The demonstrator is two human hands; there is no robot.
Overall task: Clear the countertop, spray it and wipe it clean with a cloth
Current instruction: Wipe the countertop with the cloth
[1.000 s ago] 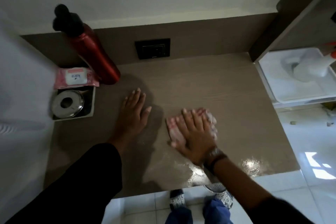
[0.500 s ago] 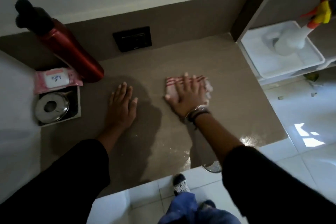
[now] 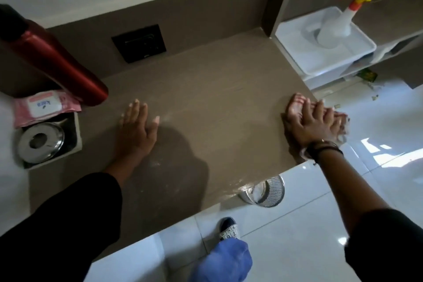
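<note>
Your right hand presses the cloth at the countertop's right edge, fingers together; your left hand lies flat. Its fingers are slightly spread.

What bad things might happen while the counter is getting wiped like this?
1. The cloth under the right hand already hangs past the countertop edge, so it might slip off.
2. The surface looks wet, so the flat left hand could slide.
3. The red bottle stands on the counter, so a wide wipe might knock it over.
</note>
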